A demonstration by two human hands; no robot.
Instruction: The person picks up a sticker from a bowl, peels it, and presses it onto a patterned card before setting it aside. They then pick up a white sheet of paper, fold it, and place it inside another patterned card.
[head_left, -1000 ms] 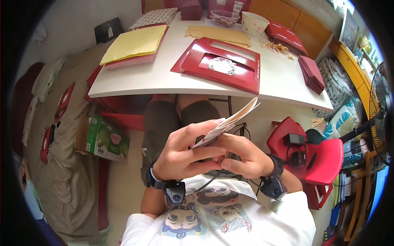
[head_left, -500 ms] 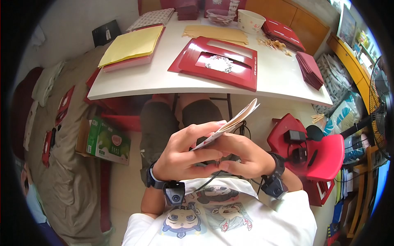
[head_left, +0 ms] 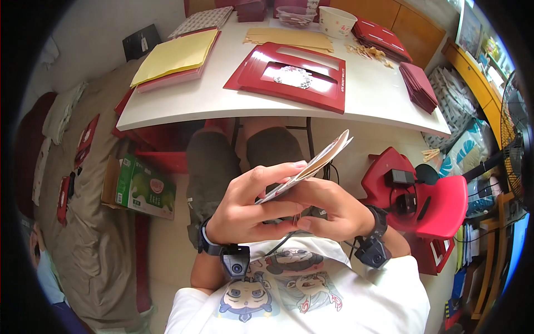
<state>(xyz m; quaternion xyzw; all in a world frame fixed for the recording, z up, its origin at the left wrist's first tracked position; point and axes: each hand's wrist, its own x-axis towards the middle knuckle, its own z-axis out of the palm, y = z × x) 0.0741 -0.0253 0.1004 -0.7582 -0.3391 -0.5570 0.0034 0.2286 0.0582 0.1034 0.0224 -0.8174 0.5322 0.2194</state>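
A thin folded paper packet (head_left: pixel 322 162), pale and printed outside with a tan inner edge, is held tilted above my lap. My left hand (head_left: pixel 245 203) pinches it from the left, with its fingers along the near face. From the other side, my right hand (head_left: pixel 336 209) grips the packet low down, its thumb close to my left fingertips. Some of the right fingers are hidden behind the paper. Beyond both hands, a red card frame (head_left: pixel 328 103) with a white patterned window lies on the white table (head_left: pixel 183 106).
Yellow sheets (head_left: pixel 175 58) are stacked at the table's left. Tan strips (head_left: pixel 289 38), a white tub (head_left: pixel 337 23) and dark red packets (head_left: pixel 417 86) lie farther back and right. A red chair (head_left: pixel 445 206) with black devices stands right, a green box (head_left: pixel 146 188) left.
The view has shifted slightly, so the table sits a little higher and farther left. Both hands keep nearly the same grip on the paper packet, which has barely moved.
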